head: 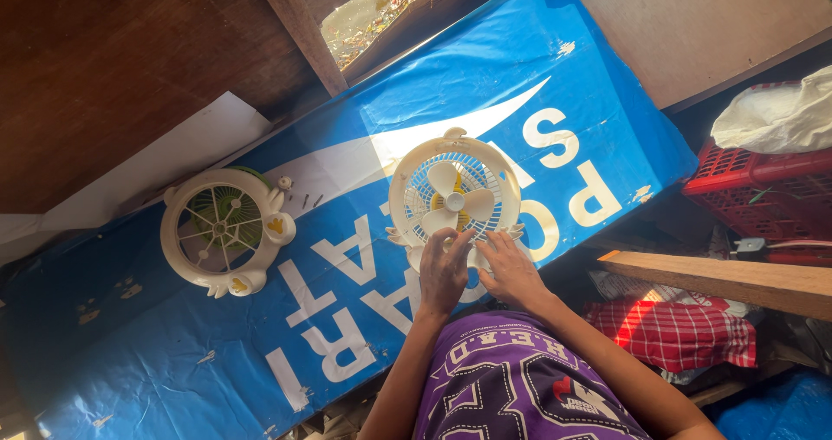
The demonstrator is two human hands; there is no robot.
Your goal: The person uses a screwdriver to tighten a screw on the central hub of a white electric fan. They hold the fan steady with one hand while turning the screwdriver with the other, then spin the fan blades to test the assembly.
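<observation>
Small cream fan lies face-up at frame centre on the blue tarp, blades exposed, prob. so it stays flat for work. Left hand & right hand rest on its lower rim, fingers spread, not clamped. Detached grille sits centre-left, screws just beside it.

One view only, from a head-worn camera. It looks steeply down over the wearer's chest onto a blue sheet, at arm's reach. The left hand and right hand sit low in centre frame. The frame is tilted, so the sheet runs diagonally. A red crate lies at right edge.
</observation>
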